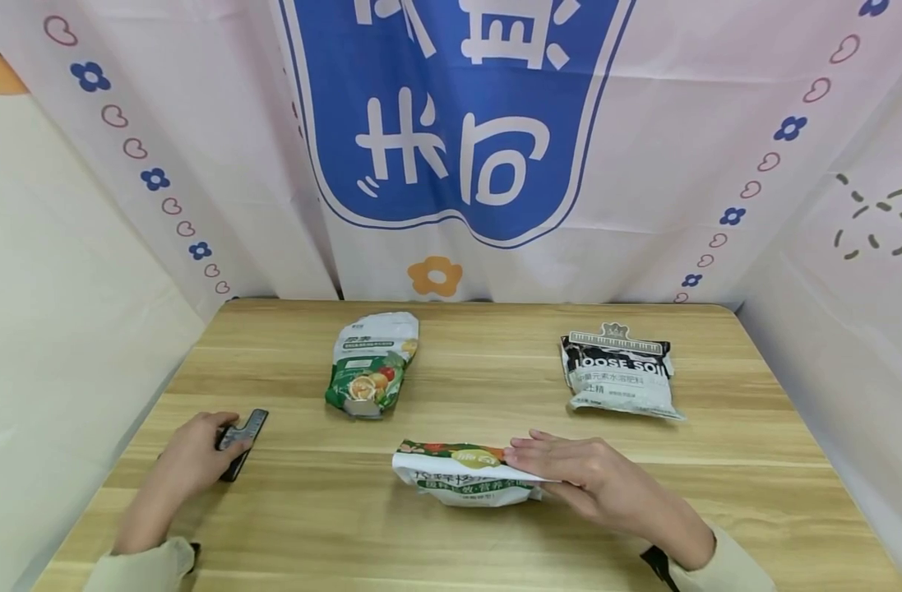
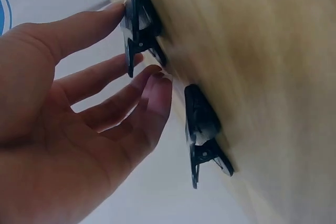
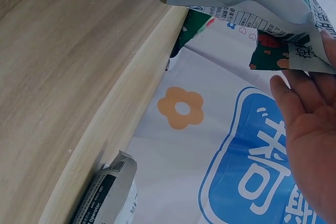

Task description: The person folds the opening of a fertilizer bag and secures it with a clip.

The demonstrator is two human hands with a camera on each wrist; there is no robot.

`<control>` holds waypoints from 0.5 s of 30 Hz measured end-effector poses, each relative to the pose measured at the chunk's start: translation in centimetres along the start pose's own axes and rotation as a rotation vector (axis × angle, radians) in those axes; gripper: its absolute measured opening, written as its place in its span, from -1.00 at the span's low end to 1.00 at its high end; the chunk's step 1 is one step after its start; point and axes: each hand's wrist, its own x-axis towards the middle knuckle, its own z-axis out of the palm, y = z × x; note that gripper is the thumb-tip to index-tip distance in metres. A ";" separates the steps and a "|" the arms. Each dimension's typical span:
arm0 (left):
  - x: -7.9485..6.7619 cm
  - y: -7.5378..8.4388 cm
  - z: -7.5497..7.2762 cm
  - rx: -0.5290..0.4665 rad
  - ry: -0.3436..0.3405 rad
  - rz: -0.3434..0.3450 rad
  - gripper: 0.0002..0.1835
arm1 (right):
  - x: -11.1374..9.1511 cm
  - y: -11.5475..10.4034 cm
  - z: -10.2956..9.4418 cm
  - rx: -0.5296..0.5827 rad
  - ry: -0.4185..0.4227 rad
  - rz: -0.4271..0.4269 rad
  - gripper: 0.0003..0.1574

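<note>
My left hand [image 1: 191, 456] is at the left of the wooden table, thumb and fingertip against a black clip [image 2: 140, 19]. A second black clip [image 2: 202, 129] lies beside it on the wood. With the fingers on top and the thumb beneath, my right hand [image 1: 594, 477] pinches the right end of the folded top of a white and green printed bag [image 1: 480, 487]. This bag sits at the front middle of the table; its fold faces up, showing a strip of colourful print. In the right wrist view, the bag [image 3: 247, 3] overhangs the fingers of that hand.
Behind, on the left, lies a white and green pouch [image 1: 372, 366] with fruit pictures. At the back right is a black and white soil bag [image 1: 621, 382] with a wide clip [image 1: 617, 339] across its top. A printed curtain [image 1: 643, 247] hangs behind the table.
</note>
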 end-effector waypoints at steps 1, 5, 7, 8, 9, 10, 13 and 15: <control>0.0 0.0 -0.2 -0.002 -0.007 -0.002 -0.40 | 0.0 0.0 0.0 0.000 0.001 -0.001 -0.59; 0.2 0.1 -0.8 -0.002 -0.070 -0.047 -0.32 | 0.0 -0.1 -0.1 0.005 -0.008 0.025 -0.59; 0.3 0.2 -1.0 -0.006 -0.116 -0.085 -0.28 | 0.0 -0.2 -0.1 0.009 -0.014 0.039 -0.58; 0.4 0.2 -1.2 -0.004 -0.140 -0.107 -0.27 | -0.1 -0.2 -0.1 0.007 -0.016 0.040 -0.57; 0.5 0.2 -1.3 -0.001 -0.157 -0.124 -0.26 | -0.1 -0.2 -0.1 0.004 -0.017 0.042 -0.55; 0.6 0.3 -1.4 0.003 -0.172 -0.139 -0.26 | -0.1 -0.2 -0.1 0.004 -0.019 0.044 -0.54; 0.9 0.4 -1.6 0.003 -0.208 -0.181 -0.27 | -0.1 -0.2 0.0 0.003 -0.032 0.058 -0.52; 1.0 0.4 -1.7 -0.001 -0.223 -0.198 -0.26 | -0.2 -0.2 0.0 0.000 -0.035 0.062 -0.52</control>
